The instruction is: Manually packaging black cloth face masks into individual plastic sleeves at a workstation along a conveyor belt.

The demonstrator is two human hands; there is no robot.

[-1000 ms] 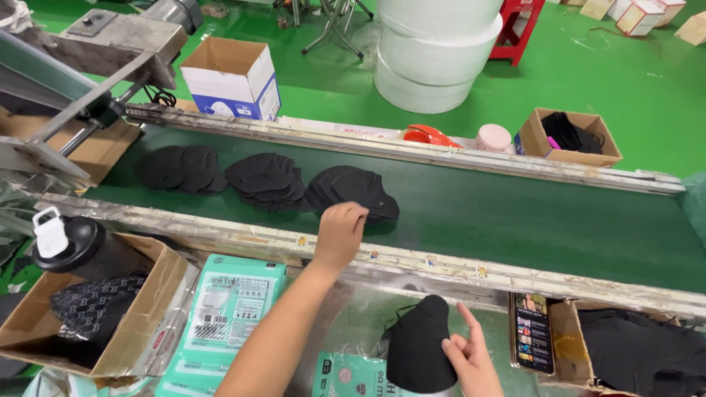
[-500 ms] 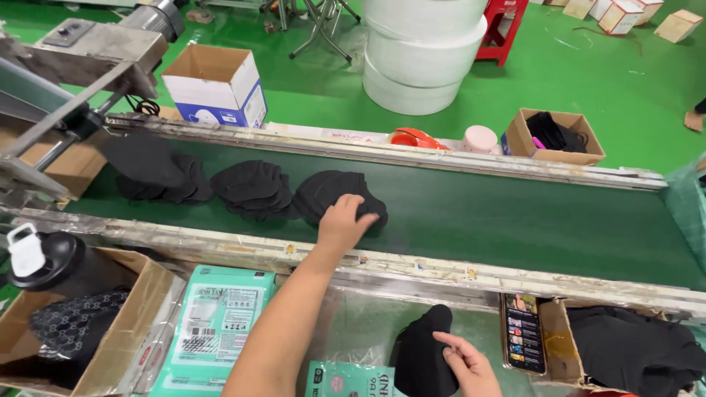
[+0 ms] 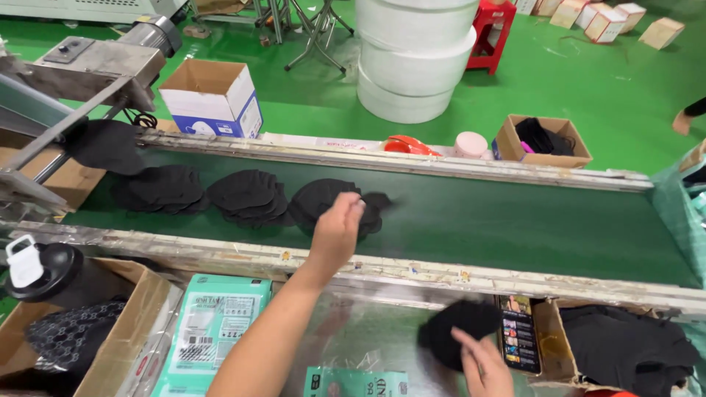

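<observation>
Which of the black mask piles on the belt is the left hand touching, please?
The rightmost pile: the left hand rests on it, while the other piles lie further left, untouched.

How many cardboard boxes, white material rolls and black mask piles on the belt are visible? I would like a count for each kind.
Open brown cardboard boxes: 5
Large white stacked material rolls: 3
Piles of black fabric masks on the green belt: 3
Total: 11

At the bottom left of the frame you see a flat teal packet (image 3: 212, 334) with a white label. A smaller teal packet (image 3: 355, 382) lies at the bottom middle. A phone screen (image 3: 519, 334) glows at lower right.
</observation>
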